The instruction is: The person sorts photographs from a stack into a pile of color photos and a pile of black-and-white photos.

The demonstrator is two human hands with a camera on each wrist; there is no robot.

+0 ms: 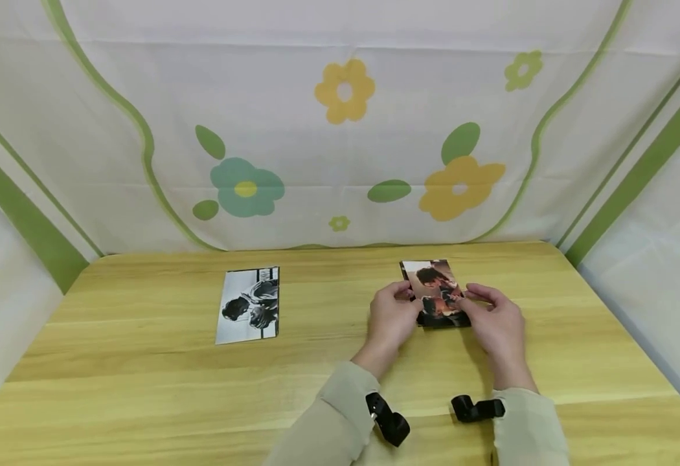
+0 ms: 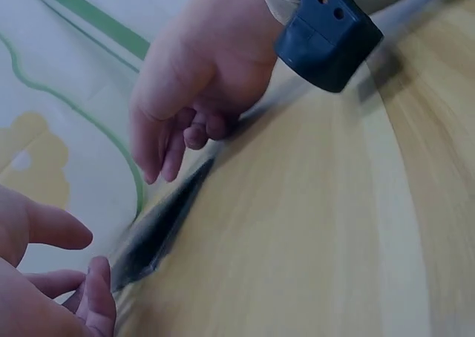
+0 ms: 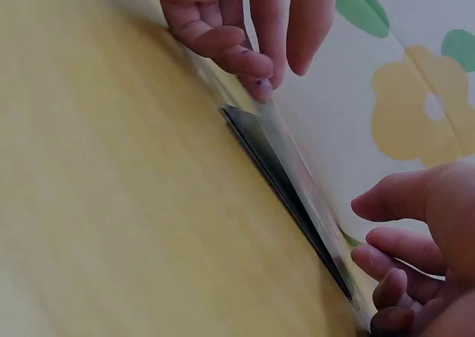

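A small stack of photo cards (image 1: pixel 433 275) lies on the wooden table, right of the middle, with a dark reddish picture of people on top. My left hand (image 1: pixel 391 318) is at its left edge, fingertips right by the border. On the opposite side my right hand (image 1: pixel 498 323) has its thumb tip over the right edge in the head view. In the left wrist view, a gap separates the left thumb (image 2: pixel 63 228) from the loosely bent fingers. The right wrist view likewise shows space between the right thumb (image 3: pixel 390 196) and fingers, beside the cards' dark edge (image 3: pixel 286 203).
Another stack of cards (image 1: pixel 248 307), topped by a black-and-white picture, lies on the left part of the table (image 1: pixel 159 388). A white cloth (image 1: pixel 293 129) with flowers hangs behind the table. Each sleeve carries a black wrist device (image 1: pixel 388 421).
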